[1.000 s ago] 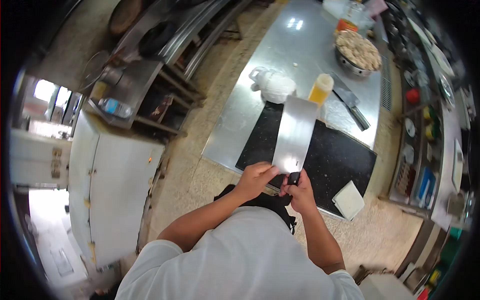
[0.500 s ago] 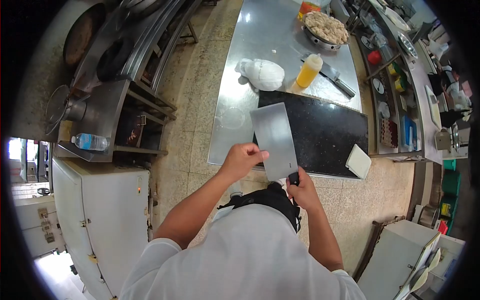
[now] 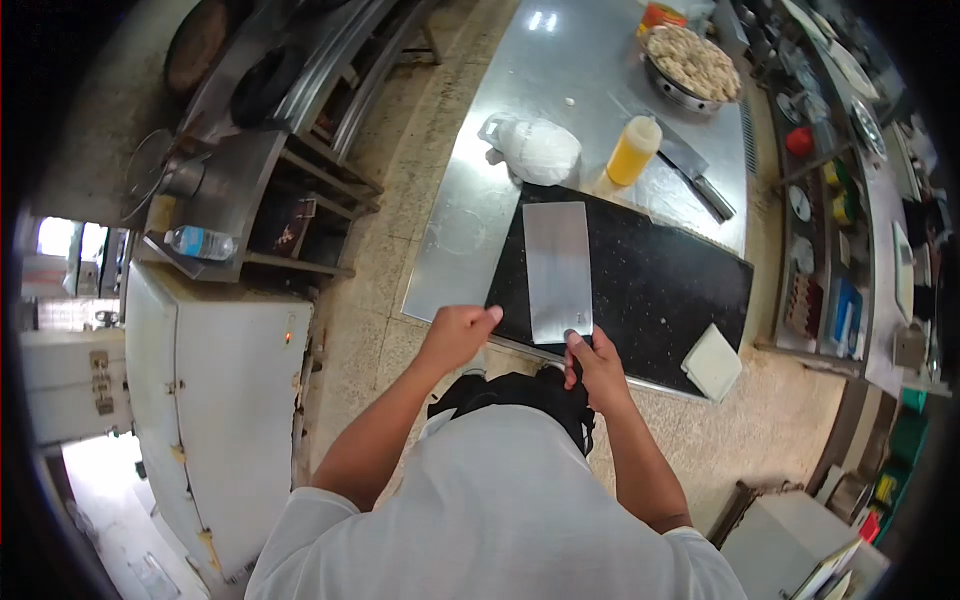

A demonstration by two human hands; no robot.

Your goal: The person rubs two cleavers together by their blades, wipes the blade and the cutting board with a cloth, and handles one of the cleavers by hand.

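Observation:
My right hand (image 3: 597, 370) is closed around a cleaver (image 3: 558, 268) near the base of its blade, with the thumb on the blade. The handle is mostly hidden by the hand. Its broad rectangular blade points away from me, over the black board (image 3: 665, 285) on the steel table. To the left of the blade, apart from it, my left hand (image 3: 458, 337) is curled into a loose fist with the thumb out; nothing shows in it. A folded white cloth (image 3: 713, 362) lies on the board's right corner.
Beyond the board are a tied white plastic bag (image 3: 537, 150), a squeeze bottle of yellow liquid (image 3: 634, 152) and another knife (image 3: 708, 193). A bowl of pale chunks (image 3: 692, 65) stands farther back. A white cabinet (image 3: 235, 390) is at left, loaded shelves (image 3: 815, 215) at right.
My left hand has come off the blade and moved left. The cleaver has turned to point more straight ahead, still in my right hand. The view has shifted slightly.

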